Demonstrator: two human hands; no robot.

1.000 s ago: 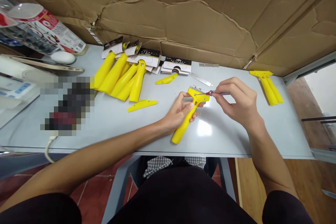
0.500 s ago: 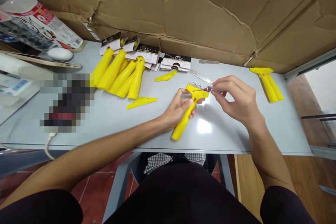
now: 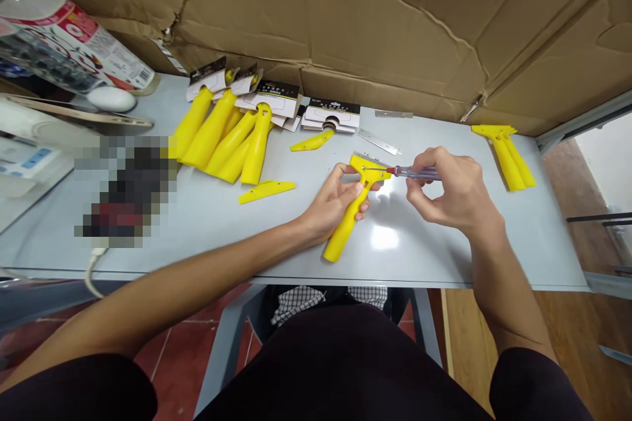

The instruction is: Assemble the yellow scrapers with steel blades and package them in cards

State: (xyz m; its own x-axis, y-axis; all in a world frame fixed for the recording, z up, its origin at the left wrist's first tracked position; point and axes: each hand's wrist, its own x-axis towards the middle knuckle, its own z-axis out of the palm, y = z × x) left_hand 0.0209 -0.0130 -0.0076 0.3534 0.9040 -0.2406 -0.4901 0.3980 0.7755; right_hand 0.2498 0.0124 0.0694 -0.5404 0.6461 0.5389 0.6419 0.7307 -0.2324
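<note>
My left hand (image 3: pixel 338 202) is closed round the neck of a yellow scraper (image 3: pixel 345 227), its handle pointing down toward the table's front edge. A thin blade shows along the top of the scraper's head. My right hand (image 3: pixel 451 191) grips a screwdriver (image 3: pixel 417 173) with a clear purplish handle; its shaft lies across the scraper's head, with the tip near the left screw. Behind the head lies a loose metal blade (image 3: pixel 379 142). Two yellow cover pieces (image 3: pixel 266 191) (image 3: pixel 313 142) rest to the left of my left hand.
Several yellow scrapers with card sleeves (image 3: pixel 227 138) lie back left, beside a black-and-white card (image 3: pixel 330 116). Two yellow handles (image 3: pixel 511 158) are at right, another blade (image 3: pixel 394 114) at the back. Bottles (image 3: pixel 93 46), a white mouse (image 3: pixel 111 99) and a blurred-out object stand left. Cardboard (image 3: pixel 345 33) backs the table.
My right hand has shifted back to the right along the screwdriver, so more of its handle shows. My left hand and the scraper are almost where they were.
</note>
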